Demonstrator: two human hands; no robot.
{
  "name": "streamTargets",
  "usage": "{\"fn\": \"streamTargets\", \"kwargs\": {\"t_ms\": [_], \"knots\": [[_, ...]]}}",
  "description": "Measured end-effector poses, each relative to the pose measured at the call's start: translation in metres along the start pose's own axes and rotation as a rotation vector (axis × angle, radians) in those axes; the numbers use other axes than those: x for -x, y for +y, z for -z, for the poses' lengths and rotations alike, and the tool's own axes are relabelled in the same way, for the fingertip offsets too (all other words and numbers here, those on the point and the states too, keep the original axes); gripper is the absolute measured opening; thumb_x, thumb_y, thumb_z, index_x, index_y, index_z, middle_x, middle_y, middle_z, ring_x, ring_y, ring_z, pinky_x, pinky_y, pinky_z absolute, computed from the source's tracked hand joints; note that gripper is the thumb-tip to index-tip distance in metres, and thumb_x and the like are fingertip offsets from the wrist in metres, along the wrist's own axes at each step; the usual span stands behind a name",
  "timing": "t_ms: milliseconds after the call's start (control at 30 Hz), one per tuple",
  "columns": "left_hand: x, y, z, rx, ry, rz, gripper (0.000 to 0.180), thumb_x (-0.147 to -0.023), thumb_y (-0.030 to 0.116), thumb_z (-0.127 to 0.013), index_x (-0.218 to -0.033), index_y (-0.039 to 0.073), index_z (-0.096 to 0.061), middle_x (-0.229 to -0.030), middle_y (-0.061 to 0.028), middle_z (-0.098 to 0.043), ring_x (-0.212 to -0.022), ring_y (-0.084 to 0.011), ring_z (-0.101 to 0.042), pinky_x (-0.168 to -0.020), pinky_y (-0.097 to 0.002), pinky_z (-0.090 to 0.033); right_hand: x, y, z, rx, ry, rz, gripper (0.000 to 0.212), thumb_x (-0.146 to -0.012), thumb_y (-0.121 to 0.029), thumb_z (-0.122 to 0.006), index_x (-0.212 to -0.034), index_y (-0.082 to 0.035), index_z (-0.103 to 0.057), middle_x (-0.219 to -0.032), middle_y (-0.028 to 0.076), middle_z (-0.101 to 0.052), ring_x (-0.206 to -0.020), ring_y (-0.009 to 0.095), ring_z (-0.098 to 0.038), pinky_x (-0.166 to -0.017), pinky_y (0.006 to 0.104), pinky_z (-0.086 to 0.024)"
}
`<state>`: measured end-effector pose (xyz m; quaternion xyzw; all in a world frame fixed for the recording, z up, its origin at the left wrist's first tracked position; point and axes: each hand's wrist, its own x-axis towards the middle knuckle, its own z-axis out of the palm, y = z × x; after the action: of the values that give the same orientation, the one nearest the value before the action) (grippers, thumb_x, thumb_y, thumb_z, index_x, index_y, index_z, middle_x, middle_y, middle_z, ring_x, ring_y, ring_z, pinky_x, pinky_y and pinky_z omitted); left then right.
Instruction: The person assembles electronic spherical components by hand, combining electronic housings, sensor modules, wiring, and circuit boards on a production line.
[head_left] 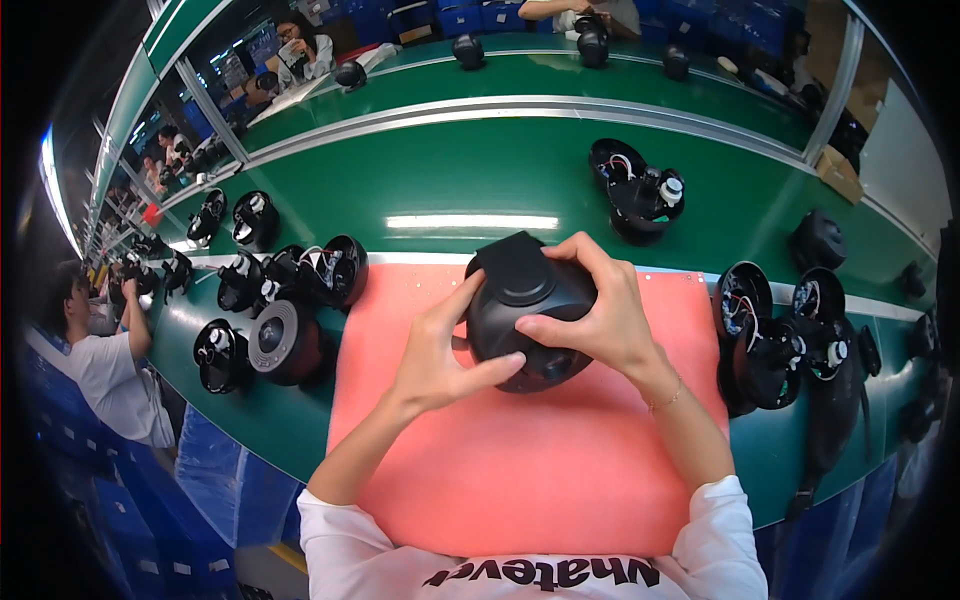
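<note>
A rounded black plastic housing [505, 310] is between my two hands, above the far part of a pink mat [480, 470]. A flat black flap with a rounded end lies over its top. My left hand [440, 350] grips the left side, thumb along the lower front. From the right, my right hand [610, 320] wraps round the housing, its thumb pressed on the front and fingers over the upper edge. The underside and some fingertips are hidden.
Opened black housings with wires [340, 270] and a dark disc-faced unit [285, 340] stand left of the mat. More open housings [770, 350] crowd its right. Another open one [640, 195] sits on the green belt [450, 190] ahead. A co-worker [120, 365] works at left.
</note>
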<state>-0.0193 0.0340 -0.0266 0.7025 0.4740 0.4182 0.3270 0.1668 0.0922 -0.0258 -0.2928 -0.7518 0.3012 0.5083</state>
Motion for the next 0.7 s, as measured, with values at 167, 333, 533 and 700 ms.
{"fn": "streamTargets", "kwargs": {"t_ms": [167, 333, 533, 700], "knots": [[-0.022, -0.010, -0.042, 0.399, 0.368, -0.126, 0.056, -0.085, 0.035, -0.049, -0.122, -0.007, -0.042, -0.112, -0.0144, -0.053, -0.110, -0.0226, -0.048, -0.098, -0.0313, -0.032, -0.008, -0.002, -0.004, 0.233, 0.219, 0.105, 0.061, -0.056, -0.044, -0.079, -0.087, 0.002, -0.055, -0.074, 0.016, -0.063, -0.065, 0.027, -0.065, -0.058, 0.0323, -0.052], [-0.067, -0.022, -0.064, 0.362, 0.603, -0.129, 0.047, -0.095, 0.032, -0.030, -0.100, -0.006, -0.057, -0.094, -0.0137, -0.060, -0.090, -0.0197, -0.056, -0.083, -0.0317, -0.043, -0.014, 0.015, 0.001, 0.434, 0.412, 0.152, 0.056, -0.059, -0.045, -0.075, -0.084, 0.002, -0.056, -0.068, 0.014, -0.062, -0.054, 0.025, -0.061, -0.049, 0.0319, -0.050], [-0.085, -0.049, -0.076, 0.354, 0.595, -0.148, 0.048, -0.095, 0.032, -0.029, -0.098, -0.007, -0.057, -0.091, -0.0127, -0.061, -0.085, -0.0187, -0.057, -0.078, -0.0303, -0.044, -0.014, 0.024, 0.011, 0.507, 0.375, 0.134, 0.054, -0.060, -0.045, -0.075, -0.083, 0.000, -0.056, -0.071, 0.013, -0.062, -0.058, 0.025, -0.062, -0.053, 0.0330, -0.050], [-0.092, -0.053, -0.051, 0.801, 0.608, 0.064, 0.056, -0.092, 0.044, -0.029, -0.104, -0.004, -0.055, -0.099, -0.0135, -0.059, -0.090, -0.0218, -0.057, -0.080, -0.0336, -0.046, -0.016, 0.022, 0.010, 0.187, 0.157, 0.117, 0.074, -0.060, -0.040, -0.076, -0.117, -0.001, -0.047, -0.112, 0.018, -0.054, -0.101, 0.034, -0.055, -0.084, 0.0400, -0.046]]}}
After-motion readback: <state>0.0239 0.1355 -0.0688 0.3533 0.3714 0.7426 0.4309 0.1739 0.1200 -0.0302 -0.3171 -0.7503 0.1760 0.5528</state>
